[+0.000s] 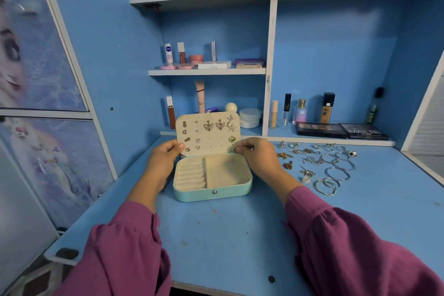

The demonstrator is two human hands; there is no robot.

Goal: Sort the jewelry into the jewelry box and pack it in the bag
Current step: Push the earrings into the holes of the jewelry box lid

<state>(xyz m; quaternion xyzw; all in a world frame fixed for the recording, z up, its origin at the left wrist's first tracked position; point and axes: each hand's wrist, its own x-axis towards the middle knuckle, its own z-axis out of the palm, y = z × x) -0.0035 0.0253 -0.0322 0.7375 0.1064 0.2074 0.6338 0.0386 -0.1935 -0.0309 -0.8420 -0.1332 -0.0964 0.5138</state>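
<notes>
Two hands (165,156) (257,154) at box lid (209,134); pinched earring (235,149) indistinct.

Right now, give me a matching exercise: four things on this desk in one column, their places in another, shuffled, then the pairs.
Things:
1. butterfly earrings
2. bangles
3. left hand
4. eyeshadow palettes

Places:
A. loose on the desk, right of the jewelry box
B. at the back under the shelf
C. pinned in the lid
D. holding the lid's left edge

Pairs: 1-C, 2-A, 3-D, 4-B
</notes>
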